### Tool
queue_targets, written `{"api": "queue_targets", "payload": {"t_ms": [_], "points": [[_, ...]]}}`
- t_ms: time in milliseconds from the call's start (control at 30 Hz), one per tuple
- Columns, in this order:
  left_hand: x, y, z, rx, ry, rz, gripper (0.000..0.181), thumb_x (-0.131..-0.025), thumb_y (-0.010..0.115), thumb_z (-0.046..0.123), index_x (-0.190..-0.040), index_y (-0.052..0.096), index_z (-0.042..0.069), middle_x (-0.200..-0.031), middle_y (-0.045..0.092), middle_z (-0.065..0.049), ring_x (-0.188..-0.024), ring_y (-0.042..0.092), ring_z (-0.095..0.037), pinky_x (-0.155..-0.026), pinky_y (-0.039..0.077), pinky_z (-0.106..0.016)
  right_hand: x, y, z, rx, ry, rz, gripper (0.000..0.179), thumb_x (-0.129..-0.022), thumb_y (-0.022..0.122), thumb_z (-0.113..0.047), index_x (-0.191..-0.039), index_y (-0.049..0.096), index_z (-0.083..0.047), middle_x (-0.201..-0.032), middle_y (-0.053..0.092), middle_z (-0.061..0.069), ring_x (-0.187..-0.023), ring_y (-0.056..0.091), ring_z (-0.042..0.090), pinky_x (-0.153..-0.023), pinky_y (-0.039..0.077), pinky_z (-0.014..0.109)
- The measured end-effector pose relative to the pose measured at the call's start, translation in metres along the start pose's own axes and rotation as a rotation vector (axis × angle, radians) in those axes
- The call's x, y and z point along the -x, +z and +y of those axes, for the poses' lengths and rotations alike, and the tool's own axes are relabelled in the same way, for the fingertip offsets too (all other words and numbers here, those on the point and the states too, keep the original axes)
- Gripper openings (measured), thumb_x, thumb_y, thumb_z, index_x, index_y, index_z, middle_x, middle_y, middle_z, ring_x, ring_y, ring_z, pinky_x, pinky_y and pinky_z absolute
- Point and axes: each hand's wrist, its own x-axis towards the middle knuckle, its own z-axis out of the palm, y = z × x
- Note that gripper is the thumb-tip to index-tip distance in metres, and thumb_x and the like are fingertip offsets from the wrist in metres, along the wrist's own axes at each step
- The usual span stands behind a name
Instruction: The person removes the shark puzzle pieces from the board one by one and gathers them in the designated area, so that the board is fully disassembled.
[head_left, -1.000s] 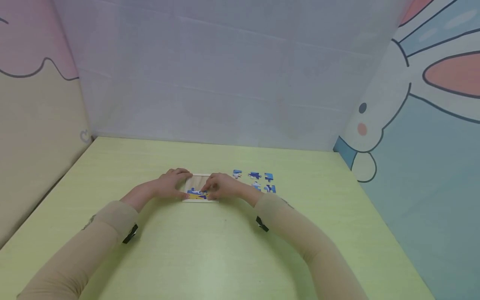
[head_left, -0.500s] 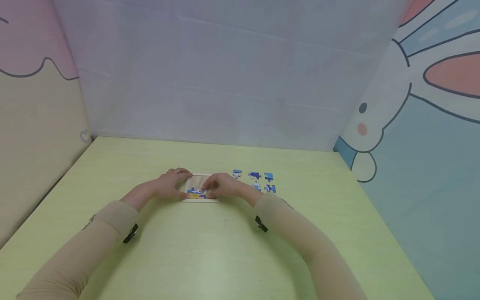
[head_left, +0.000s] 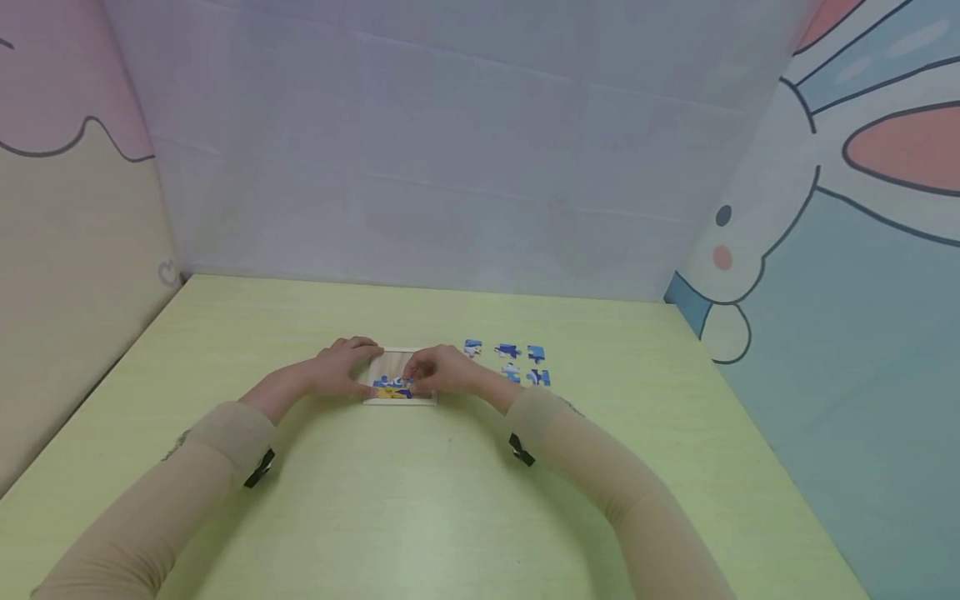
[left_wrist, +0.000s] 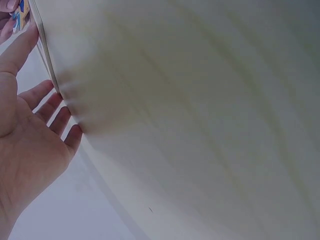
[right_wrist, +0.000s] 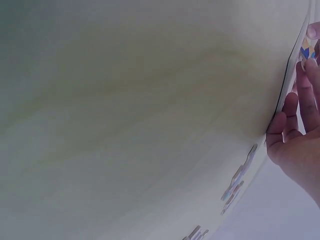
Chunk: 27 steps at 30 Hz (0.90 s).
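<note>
A shallow wooden puzzle tray (head_left: 389, 363) lies on the table, its near part filled with blue, white and yellow jigsaw pieces (head_left: 388, 390). My left hand (head_left: 337, 368) rests along the tray's left side, thumb at the near corner and index finger at the far one. In the left wrist view its other fingertips (left_wrist: 61, 120) touch down beside the tray's edge. My right hand (head_left: 446, 371) reaches over the tray's right side, thumb and fingertips pinching a small puzzle piece (right_wrist: 303, 65) at the right end of the filled rows. The fingers hide most of that piece.
Several loose puzzle pieces (head_left: 507, 351) lie on the pale yellow-green table (head_left: 420, 500), right of the tray and behind my right wrist. A pale cloth wall (head_left: 450, 167) stands at the back, with printed panels on both sides.
My right fingertips have shifted slightly over the pieces at the right end of the rows. My left hand stays at the tray's left side; the loose pieces lie as before.
</note>
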Motion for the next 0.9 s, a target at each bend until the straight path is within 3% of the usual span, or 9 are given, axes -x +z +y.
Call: {"api": "queue_targets", "payload": {"t_ms": [367,633,900], "points": [[0.003,0.0,-0.002,-0.006,0.011,0.007,0.077,-0.083,0.069,0.039,-0.143,0.038,0.003,-0.147,0.032,-0.022,-0.13,0.029,-0.048,-0.099,0.028,-0.068,0.002,-0.005,-0.007,0.072,-0.056,0.051,0.011,-0.086,0.069,-0.015,-0.097,0.067,-0.016,-0.086,0.066,-0.007,-0.08,0.058,0.005,-0.072,0.048,0.018],[0.002,-0.001,0.002,-0.002,0.001,0.002,0.076,-0.084,0.069,0.04,-0.143,0.037,0.003,-0.147,0.031,-0.022,-0.131,0.029,-0.047,-0.1,0.027,-0.068,0.02,-0.022,-0.018,0.08,-0.128,0.045,0.01,-0.086,0.069,-0.014,-0.096,0.067,-0.013,-0.087,0.066,-0.005,-0.081,0.059,0.007,-0.072,0.048,0.019],[0.001,-0.003,0.003,-0.008,0.004,0.001,0.076,-0.084,0.068,0.039,-0.143,0.037,0.004,-0.147,0.031,-0.021,-0.132,0.028,-0.047,-0.101,0.027,-0.066,0.034,-0.033,-0.02,0.123,-0.129,0.066,0.009,-0.086,0.07,-0.018,-0.094,0.067,-0.016,-0.085,0.065,-0.008,-0.08,0.058,0.007,-0.072,0.047,0.02]]}}
